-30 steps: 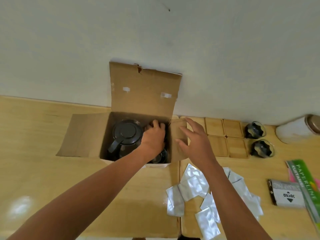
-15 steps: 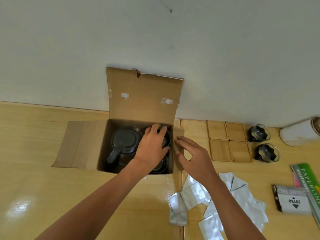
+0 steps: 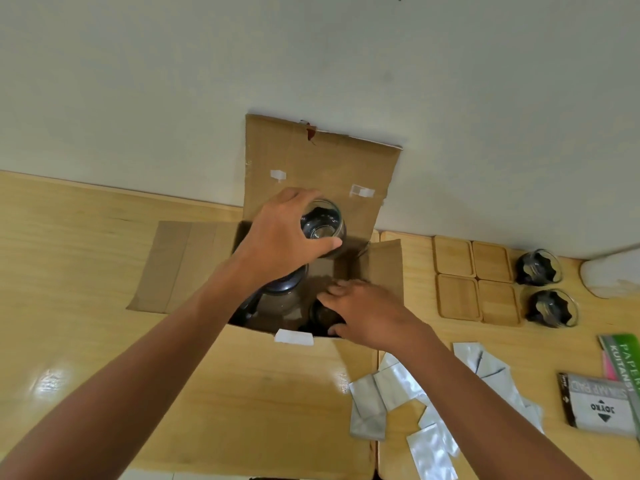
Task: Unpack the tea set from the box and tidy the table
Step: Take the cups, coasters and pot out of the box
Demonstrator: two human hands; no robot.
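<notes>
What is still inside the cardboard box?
In the cardboard box: a dark teapot and another glass under the right hand. The arms cover the rest.

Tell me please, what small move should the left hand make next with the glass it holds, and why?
Probably carry the glass cup rightward and set it down by the two cups beside the wooden coasters. The left hand already grips it above the open box, while the right hand reaches for another cup inside.
</notes>
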